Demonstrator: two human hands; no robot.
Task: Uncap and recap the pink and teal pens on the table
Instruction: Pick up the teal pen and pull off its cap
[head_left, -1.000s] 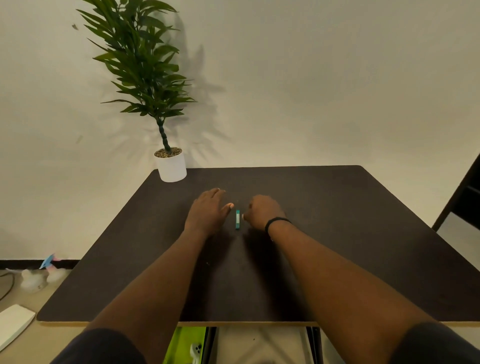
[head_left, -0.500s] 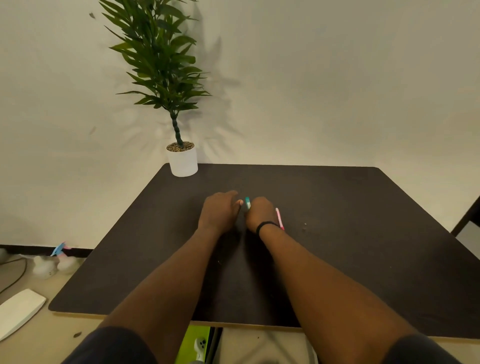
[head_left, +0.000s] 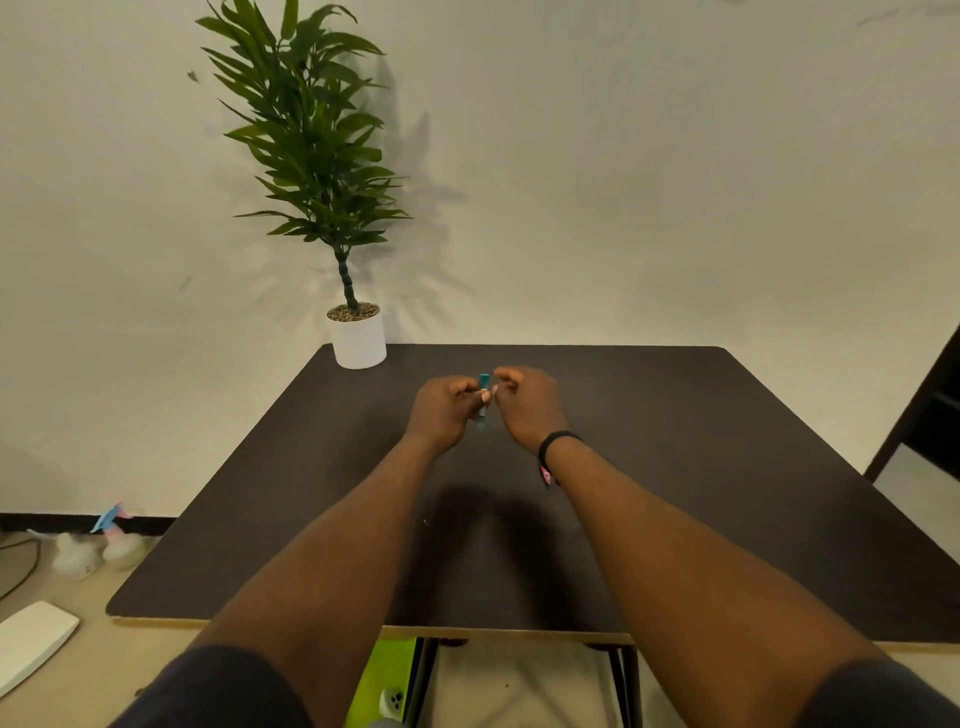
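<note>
Both hands raised over the bench (head_left: 727, 441). Left hand (head_left: 441, 408) grip pinching upright teal pen (head_left: 483, 397); right hand (head_left: 524, 402) grip curled beside it, contact unclear.

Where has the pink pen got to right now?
In the head view the pink pen lies on the dark table, mostly hidden under the right wrist by the black wristband.

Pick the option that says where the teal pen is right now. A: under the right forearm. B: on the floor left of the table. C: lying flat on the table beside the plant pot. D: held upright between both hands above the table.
D: the teal pen stands roughly upright, pinched between the left hand and the right hand, raised above the dark table.
</note>
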